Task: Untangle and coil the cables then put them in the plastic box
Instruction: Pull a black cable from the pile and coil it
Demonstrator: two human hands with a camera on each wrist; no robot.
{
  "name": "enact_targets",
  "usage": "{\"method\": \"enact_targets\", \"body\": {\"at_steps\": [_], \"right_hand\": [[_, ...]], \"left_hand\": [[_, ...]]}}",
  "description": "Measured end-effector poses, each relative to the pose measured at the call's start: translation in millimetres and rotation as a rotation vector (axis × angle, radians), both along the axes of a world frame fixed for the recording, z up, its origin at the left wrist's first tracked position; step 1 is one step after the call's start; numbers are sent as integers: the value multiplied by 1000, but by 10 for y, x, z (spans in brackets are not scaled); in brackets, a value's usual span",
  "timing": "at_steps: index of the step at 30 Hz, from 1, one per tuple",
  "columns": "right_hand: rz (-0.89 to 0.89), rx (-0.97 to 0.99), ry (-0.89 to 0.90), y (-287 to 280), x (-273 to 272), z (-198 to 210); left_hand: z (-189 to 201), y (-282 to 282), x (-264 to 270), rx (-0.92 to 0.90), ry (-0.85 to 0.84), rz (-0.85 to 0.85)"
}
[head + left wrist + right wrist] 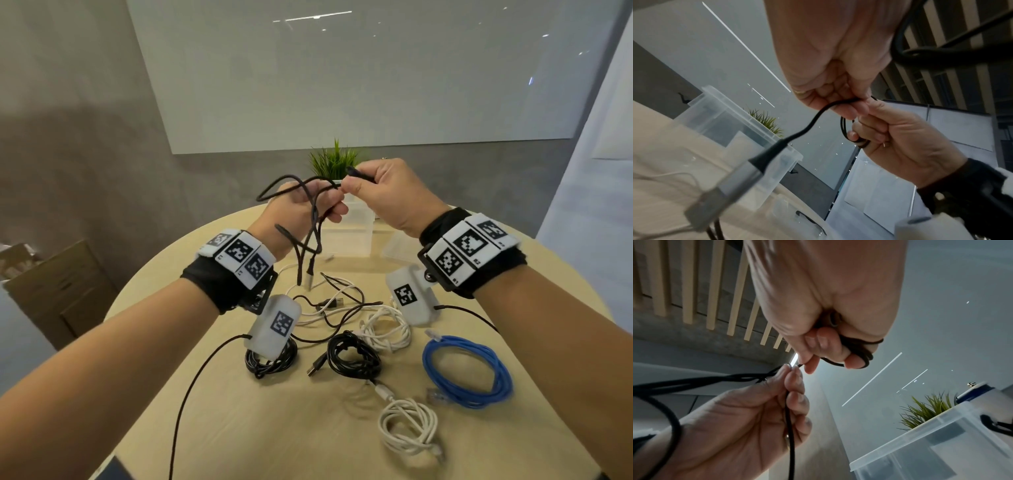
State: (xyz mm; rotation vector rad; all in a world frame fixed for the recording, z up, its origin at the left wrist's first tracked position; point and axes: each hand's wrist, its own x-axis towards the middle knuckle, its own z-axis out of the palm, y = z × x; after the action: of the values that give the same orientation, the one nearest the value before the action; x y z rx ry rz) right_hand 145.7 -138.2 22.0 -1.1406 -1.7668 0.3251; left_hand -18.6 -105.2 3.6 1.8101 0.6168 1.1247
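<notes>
A round pale wooden table (239,428) fills the lower part of the head view, and both arms reach over it from six o'clock. At about twelve o'clock on the tabletop stands the clear plastic box (346,236), open at the top, with a small green plant (334,161) just behind it and what looks like its clear lid (399,245) lying flat just to its three o'clock side.

Raised above the table, in front of the box, the left hand (301,209) has its fingers curled round several loose loops of a black cable (291,185), whose strands hang down towards six o'clock and end in a plug (310,274) dangling above the tabletop. The right hand (387,195), close at the left hand's three o'clock, pinches the same cable between thumb and forefinger, the other fingers folded in over more of it; the two hands' fingertips nearly meet.

On the table lie the other cables: a coiled blue cable (469,370) at four o'clock, a coiled white cable (407,428) at five o'clock, two black coils (352,354) near the centre, one partly hidden under the left wrist unit, another white bundle (387,330), and thin loose black and white leads (329,305) tangled behind them.
</notes>
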Motion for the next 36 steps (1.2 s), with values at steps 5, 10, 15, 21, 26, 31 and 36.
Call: {"method": "enact_targets", "body": {"at_steps": [5, 10, 15, 21, 26, 31, 36], "right_hand": [[-198, 29, 45, 60, 37, 18], [-267, -78, -71, 102, 91, -50], [-243, -135, -229, 56, 27, -154], [-197, -212, -344, 3, -11, -163], [-84, -180, -278, -50, -34, -93], [67, -164, -132, -77, -50, -51], [169, -135, 205, -46, 24, 15]], "left_hand": [[-38, -29, -55, -173, 17, -60], [-18, -88, -127, -238, 95, -233], [35, -88, -106, -158, -58, -185], [73, 45, -122, -201, -223, 79], [30, 100, -110, 80, 205, 362], [3, 166, -116, 150, 304, 491], [-36, 197, -201, 304, 473, 300]]}}
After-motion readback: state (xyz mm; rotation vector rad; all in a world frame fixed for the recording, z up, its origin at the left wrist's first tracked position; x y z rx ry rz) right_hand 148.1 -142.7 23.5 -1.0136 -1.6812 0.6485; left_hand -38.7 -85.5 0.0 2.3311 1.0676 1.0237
